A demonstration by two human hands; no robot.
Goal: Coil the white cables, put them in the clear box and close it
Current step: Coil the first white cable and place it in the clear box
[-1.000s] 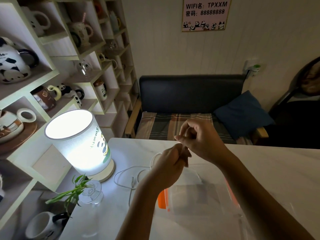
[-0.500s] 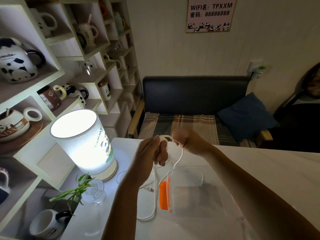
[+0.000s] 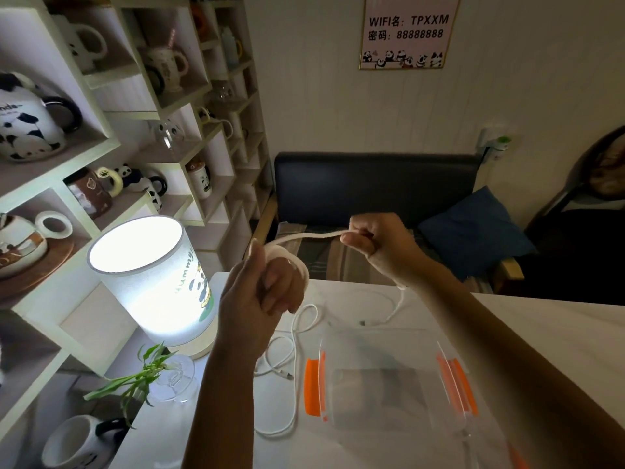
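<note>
My left hand (image 3: 262, 292) is raised above the table and closed on a white cable (image 3: 306, 236), with a loop wrapped over its fingers. My right hand (image 3: 378, 243) pinches the same cable farther along and holds it taut to the right. The rest of the cable hangs down and lies in loose curves on the white table (image 3: 548, 330). A second white cable (image 3: 389, 314) lies behind the clear box (image 3: 382, 377). The box stands open in front of me, with orange clips on its left and right sides.
A lit table lamp (image 3: 152, 282) stands at the table's left edge. Beside it are a glass vase with a green plant (image 3: 152, 374) and a mug (image 3: 77, 441). Shelves of mugs fill the left wall. A dark sofa (image 3: 372, 187) sits behind the table.
My hands have moved apart: the right one has drawn the cable up and to the right, and a loop now lies over my left hand's fingers.
</note>
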